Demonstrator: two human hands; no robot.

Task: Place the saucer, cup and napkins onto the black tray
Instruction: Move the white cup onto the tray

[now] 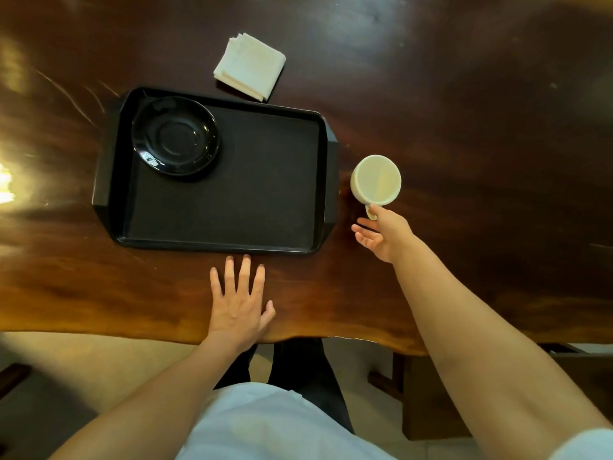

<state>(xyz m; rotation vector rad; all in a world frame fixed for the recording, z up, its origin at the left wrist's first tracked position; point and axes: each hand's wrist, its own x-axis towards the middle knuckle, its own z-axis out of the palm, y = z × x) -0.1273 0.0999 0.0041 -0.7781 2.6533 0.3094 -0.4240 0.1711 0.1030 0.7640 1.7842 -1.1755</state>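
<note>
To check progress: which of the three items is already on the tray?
The black saucer, in the tray's far-left corner; cup and napkins lie on the table.

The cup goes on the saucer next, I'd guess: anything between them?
Nothing visible. The cup, right hand at its handle, sits right of the tray; bare tray floor leads to the saucer.

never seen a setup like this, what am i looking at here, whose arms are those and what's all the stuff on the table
There is no machine: a person wears a camera on the head, so the one picture looks down at their own arms. A dark wooden table holds a black tray with a black saucer in its far left corner. A stack of white napkins lies on the table beyond the tray. The left hand rests flat on the table. The right hand grips the handle of a white cup right of the tray.
</note>
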